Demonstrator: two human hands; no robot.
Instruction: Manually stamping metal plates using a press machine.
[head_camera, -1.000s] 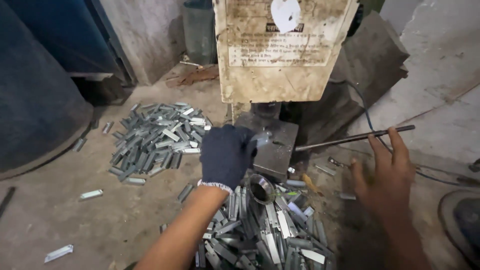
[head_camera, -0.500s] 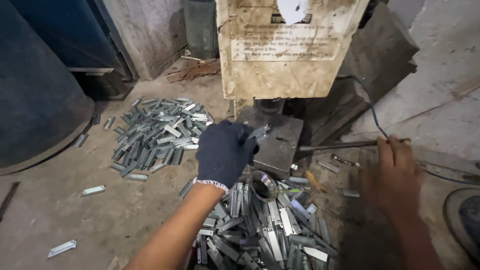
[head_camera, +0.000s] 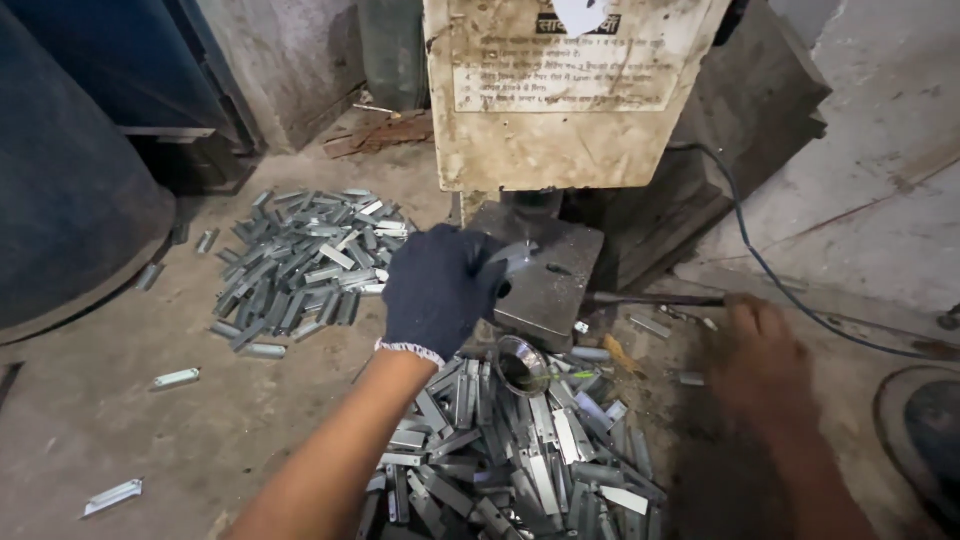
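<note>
Head view, single frame. Your left hand (head_camera: 440, 290), in a dark knit glove, is clenched around a small shiny metal piece (head_camera: 510, 256), holding it at the near edge of the press's dark steel bed plate (head_camera: 555, 280). Your right hand (head_camera: 765, 355) is bare and blurred; it sits at the near end of the thin lever rod (head_camera: 650, 299), but you cannot tell whether the fingers are closed on it. Just below the gloved hand lies a heap of flat metal strips (head_camera: 520, 470) with a small round metal cup (head_camera: 520, 362) at its top. A second pile of strips (head_camera: 300, 268) lies on the concrete floor (head_camera: 100, 440), left of the press.
</note>
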